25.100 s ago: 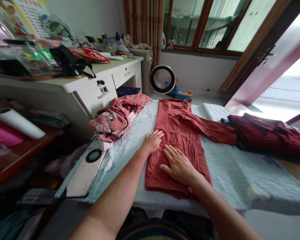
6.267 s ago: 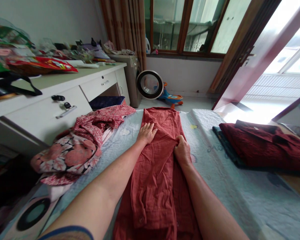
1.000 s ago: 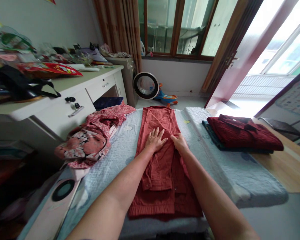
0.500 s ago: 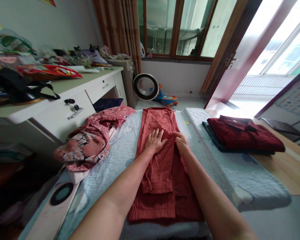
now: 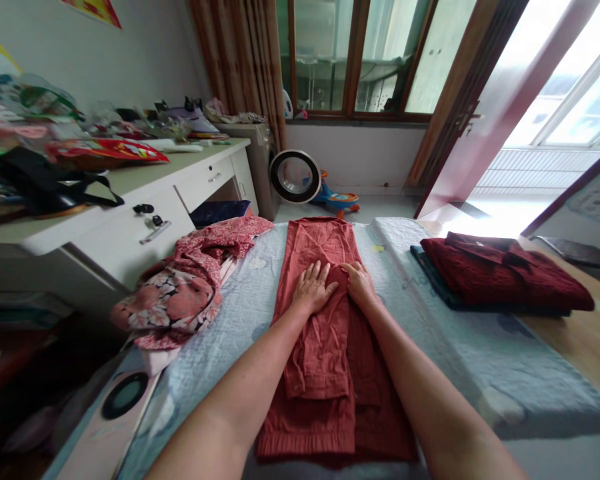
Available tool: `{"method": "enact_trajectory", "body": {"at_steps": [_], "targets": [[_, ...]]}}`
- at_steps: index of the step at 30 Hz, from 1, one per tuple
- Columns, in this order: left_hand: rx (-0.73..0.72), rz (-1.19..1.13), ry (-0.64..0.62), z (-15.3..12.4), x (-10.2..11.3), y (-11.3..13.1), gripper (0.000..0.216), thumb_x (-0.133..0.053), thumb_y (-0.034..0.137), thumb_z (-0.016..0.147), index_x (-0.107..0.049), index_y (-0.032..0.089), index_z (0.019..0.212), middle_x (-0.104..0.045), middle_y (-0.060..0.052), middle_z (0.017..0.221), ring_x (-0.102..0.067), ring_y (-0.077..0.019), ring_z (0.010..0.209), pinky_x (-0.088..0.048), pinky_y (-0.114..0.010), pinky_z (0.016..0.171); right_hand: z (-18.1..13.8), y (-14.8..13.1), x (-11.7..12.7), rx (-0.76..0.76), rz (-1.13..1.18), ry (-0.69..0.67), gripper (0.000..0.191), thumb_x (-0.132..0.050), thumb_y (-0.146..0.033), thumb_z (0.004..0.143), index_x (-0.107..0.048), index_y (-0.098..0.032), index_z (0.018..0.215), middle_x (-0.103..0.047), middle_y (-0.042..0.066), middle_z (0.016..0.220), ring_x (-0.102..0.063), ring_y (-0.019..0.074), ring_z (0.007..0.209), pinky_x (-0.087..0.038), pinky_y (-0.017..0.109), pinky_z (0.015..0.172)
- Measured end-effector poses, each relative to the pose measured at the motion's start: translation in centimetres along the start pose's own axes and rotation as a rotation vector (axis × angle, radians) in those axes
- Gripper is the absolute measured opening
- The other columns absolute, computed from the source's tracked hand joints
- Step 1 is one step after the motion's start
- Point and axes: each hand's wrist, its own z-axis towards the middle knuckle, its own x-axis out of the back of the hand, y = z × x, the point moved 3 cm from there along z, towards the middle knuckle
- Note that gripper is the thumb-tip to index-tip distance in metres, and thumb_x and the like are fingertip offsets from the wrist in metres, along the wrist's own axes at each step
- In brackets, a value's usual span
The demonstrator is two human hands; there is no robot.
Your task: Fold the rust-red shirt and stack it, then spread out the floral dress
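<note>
Both our arms reach straight out over the bed. Our left hand [image 5: 314, 288] lies flat, palm down and fingers spread, on the red trousers [image 5: 330, 353]; it holds nothing and only presses the cloth. Our right hand [image 5: 363, 283] sits just beside it, knuckles up, its fingers curled shut on a ridge of the same cloth, close to the left fingertips. The trousers lie under both hands as a long narrow strip on the pale quilt [image 5: 450, 333], running from beyond the fingertips back between our forearms. A heap of flowered clothes [image 5: 180, 300] lies off to the left of the left hand, and a dark red folded stack [image 5: 500, 270] to the right of the right hand.

Half a second ago the two hands were slightly further apart. Twenty-five seconds back, one trouser leg was spread out towards the dark red stack.
</note>
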Motion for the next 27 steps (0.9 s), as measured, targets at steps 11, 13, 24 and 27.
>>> {"method": "enact_trajectory", "body": {"at_steps": [11, 13, 24, 27], "targets": [[0.059, -0.173, 0.009, 0.9, 0.2, -1.0, 0.062, -0.025, 0.048, 0.101, -0.032, 0.010, 0.150, -0.031, -0.017, 0.157, -0.027, -0.0242, 0.147, -0.025, -0.041, 0.119, -0.2, 1.3, -0.4, -0.096, 0.084, 0.047, 0.029, -0.045, -0.008, 0.078, -0.070, -0.017, 0.091, -0.068, 0.007, 0.091, -0.056, 0.0177, 0.087, -0.041, 0.023, 0.082], [0.076, -0.192, 0.013, 1.5, 0.2, -1.2, 0.056, -0.027, 0.042, 0.102, -0.038, 0.011, 0.147, -0.037, -0.016, 0.155, -0.031, -0.0227, 0.145, -0.026, -0.039, 0.118, -0.2, 1.3, -0.5, -0.096, 0.079, 0.043, 0.027, -0.047, -0.009, 0.078, -0.070, -0.018, 0.088, -0.067, 0.006, 0.088, -0.056, 0.0177, 0.084, -0.040, 0.023, 0.079], [-0.036, -0.128, 0.193, 5.6, 1.5, -0.9, 0.043, -0.037, 0.012, 0.093, -0.058, 0.018, 0.130, -0.052, -0.008, 0.145, -0.046, -0.0170, 0.134, -0.034, -0.035, 0.115, -0.1, 1.5, -0.9, -0.042, 0.090, 0.074, 0.037, -0.050, -0.017, 0.084, -0.071, -0.022, 0.114, -0.064, 0.006, 0.094, -0.056, 0.0188, 0.089, -0.041, 0.026, 0.083], [-0.040, -0.139, 0.165, 6.3, 0.3, -1.2, 0.043, -0.037, 0.016, 0.095, -0.054, 0.014, 0.134, -0.050, -0.010, 0.147, -0.043, -0.0170, 0.137, -0.032, -0.035, 0.116, 0.0, 1.4, -0.9, -0.026, 0.101, 0.056, 0.034, -0.047, -0.014, 0.084, -0.074, -0.023, 0.102, -0.063, 0.005, 0.088, -0.055, 0.0186, 0.087, -0.041, 0.026, 0.081]]}}
